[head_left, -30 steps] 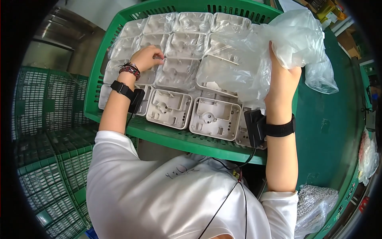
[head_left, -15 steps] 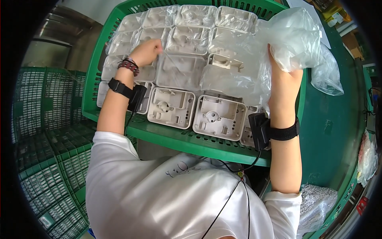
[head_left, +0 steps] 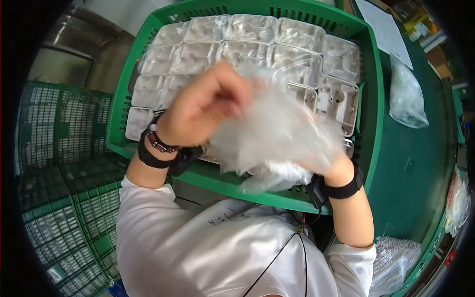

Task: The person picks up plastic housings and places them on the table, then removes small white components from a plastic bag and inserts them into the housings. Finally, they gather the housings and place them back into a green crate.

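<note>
A bunch of clear plastic bags point(head_left: 272, 133), smeared by motion, spreads between my two hands above a green crate. Its upper left edge is pinched in the curled fingers of my left hand point(head_left: 205, 106). At the lower right, my right hand point(head_left: 334, 166) holds the same bunch; its fingers are mostly veiled by the film. Beneath, rows of pale grey plastic housings point(head_left: 294, 64) sit in the green crate point(head_left: 372, 104). Clear film covers many of them, while a housing point(head_left: 339, 101) at the right side lies bare, showing its ribs and holes.
On the green table point(head_left: 396, 188) to the right lie a loose clear bag point(head_left: 406, 94) and a white sheet of paper point(head_left: 383, 29). A filled clear bag point(head_left: 396, 262) lies at the lower right. Stacked green crates point(head_left: 64, 198) stand on the left.
My right hand has brought the plastic bags from the crate's far right down toward its near middle. My left hand has moved right and nearer and now grips their edge. Housings at the right are uncovered.
</note>
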`<control>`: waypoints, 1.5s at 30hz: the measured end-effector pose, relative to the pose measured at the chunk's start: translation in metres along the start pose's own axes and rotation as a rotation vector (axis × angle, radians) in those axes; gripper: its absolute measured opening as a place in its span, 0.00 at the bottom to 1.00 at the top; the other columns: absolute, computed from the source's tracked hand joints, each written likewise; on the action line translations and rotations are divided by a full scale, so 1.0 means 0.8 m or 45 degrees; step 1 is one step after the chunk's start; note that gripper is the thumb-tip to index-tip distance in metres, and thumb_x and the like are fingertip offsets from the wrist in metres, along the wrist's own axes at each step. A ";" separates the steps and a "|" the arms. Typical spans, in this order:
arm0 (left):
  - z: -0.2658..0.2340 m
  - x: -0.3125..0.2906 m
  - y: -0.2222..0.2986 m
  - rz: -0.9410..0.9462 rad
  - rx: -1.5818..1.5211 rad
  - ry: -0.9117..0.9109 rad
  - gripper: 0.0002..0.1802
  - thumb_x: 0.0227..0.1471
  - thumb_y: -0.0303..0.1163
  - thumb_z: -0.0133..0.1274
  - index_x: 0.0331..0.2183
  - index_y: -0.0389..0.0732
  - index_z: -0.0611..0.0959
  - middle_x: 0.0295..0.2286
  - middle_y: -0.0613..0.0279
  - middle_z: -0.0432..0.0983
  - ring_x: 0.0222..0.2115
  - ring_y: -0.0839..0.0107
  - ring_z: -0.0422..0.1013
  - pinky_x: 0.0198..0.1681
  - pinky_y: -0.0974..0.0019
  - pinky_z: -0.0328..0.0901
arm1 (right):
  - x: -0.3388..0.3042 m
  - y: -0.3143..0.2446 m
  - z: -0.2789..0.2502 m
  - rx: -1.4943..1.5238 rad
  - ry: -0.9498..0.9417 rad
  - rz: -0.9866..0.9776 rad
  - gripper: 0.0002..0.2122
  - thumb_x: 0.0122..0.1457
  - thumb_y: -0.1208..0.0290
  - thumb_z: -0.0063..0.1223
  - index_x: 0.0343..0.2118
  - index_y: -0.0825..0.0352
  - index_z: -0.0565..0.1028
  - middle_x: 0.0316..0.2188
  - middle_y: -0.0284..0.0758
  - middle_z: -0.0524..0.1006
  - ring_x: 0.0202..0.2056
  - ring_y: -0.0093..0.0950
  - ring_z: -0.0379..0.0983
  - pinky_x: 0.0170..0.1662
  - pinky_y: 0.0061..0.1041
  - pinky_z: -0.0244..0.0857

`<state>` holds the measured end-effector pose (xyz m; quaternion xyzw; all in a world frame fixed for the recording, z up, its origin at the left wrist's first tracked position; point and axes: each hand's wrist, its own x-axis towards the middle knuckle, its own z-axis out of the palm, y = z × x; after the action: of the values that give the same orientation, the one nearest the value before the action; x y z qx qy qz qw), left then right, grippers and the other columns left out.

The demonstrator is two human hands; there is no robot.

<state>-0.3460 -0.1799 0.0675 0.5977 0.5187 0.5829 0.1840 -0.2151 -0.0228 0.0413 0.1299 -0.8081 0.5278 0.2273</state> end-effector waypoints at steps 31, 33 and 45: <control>-0.231 -0.129 -0.117 -1.270 1.286 -0.087 0.08 0.43 0.29 0.56 0.28 0.37 0.78 0.20 0.67 0.70 0.22 0.78 0.65 0.29 0.74 0.61 | -0.032 0.043 -0.037 -1.064 0.154 0.403 0.11 0.52 0.69 0.52 0.38 0.65 0.74 0.36 0.37 0.75 0.38 0.35 0.70 0.44 0.30 0.62; -0.238 -0.138 -0.126 -1.309 1.031 -0.012 0.09 0.43 0.32 0.56 0.28 0.38 0.79 0.19 0.63 0.71 0.23 0.75 0.66 0.29 0.71 0.62 | -0.032 0.042 -0.039 -1.067 0.159 0.405 0.11 0.52 0.69 0.52 0.38 0.65 0.74 0.36 0.38 0.75 0.38 0.35 0.70 0.44 0.30 0.62; -0.195 -0.121 -0.146 -1.296 1.078 -0.221 0.12 0.46 0.34 0.53 0.20 0.36 0.75 0.17 0.65 0.69 0.22 0.79 0.64 0.25 0.72 0.59 | -0.039 0.051 -0.040 -1.086 0.219 0.424 0.10 0.53 0.70 0.51 0.37 0.65 0.74 0.35 0.38 0.75 0.38 0.35 0.70 0.43 0.30 0.62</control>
<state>-0.5106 -0.2745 -0.0386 0.3436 0.9035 0.1192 0.2267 -0.1987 0.0220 0.0042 -0.1509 -0.9410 0.1864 0.2387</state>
